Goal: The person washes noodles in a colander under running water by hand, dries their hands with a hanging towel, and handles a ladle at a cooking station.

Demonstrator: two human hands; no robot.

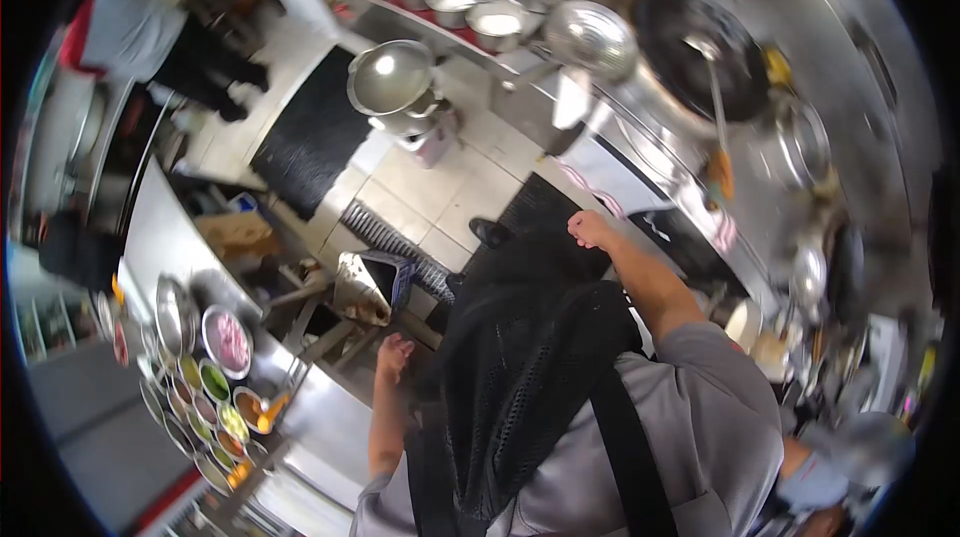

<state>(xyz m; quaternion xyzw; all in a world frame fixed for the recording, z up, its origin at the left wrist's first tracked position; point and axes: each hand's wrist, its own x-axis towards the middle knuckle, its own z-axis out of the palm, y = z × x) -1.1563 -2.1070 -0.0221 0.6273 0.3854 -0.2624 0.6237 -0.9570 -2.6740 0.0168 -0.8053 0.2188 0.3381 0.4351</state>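
Observation:
My left hand (396,355) hangs low by the left counter, its fingers loosely bent and apart, with nothing visible in it. Near it stands an open square tin (362,299) with a worn, stained side. My right hand (589,230) is curled into a loose fist in front of my black apron (520,337), and I see nothing in it. Closest to that hand is the stove-side counter, with a pink-striped cloth (597,189) at its edge. Neither hand touches anything that I can make out.
A large metal bowl (390,77) stands on the floor side ahead. On the right are a dark wok (700,52) holding a ladle (716,87) and a metal strainer (590,40). Several ingredient bowls, one a pink-filled bowl (228,342), line the left counter (175,237). A person (140,27) stands far left.

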